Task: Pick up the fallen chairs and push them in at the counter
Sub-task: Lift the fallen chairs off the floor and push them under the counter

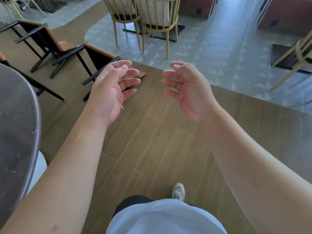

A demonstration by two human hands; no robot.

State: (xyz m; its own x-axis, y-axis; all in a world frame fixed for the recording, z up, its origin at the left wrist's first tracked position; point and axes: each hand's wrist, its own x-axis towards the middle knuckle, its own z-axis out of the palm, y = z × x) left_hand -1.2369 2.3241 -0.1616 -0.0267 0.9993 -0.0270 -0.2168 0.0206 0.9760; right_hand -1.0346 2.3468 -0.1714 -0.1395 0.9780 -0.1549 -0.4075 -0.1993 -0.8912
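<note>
Nothing gripped: left hand and right hand raised palm-inward over the wood-plank floor, fingers loosely curled and relaxed, facing each other with a clear gap between, touching no object. Fallen chairs lying toward ten o'clock from the hands: nearest fallen chair, black-framed with brown upholstery, tipped on its side just beyond the left fingertips, partly hidden behind that hand, black legs sticking out low over the planks. Second fallen chair farther out at ten to eleven o'clock, also tipped, its dark frame overlapping the first one's legs. Counter along the nine o'clock edge, dark rounded top with a worn, speckled surface, just beside the left forearm. Two pale wooden spindle-back chairs upright at twelve o'clock on the grey patterned tile, side by side, near black table bases. Another pale chair at two o'clock, cut off by the edge. Light shirt at six o'clock, with one pale sneaker on the planks just above it.
</note>
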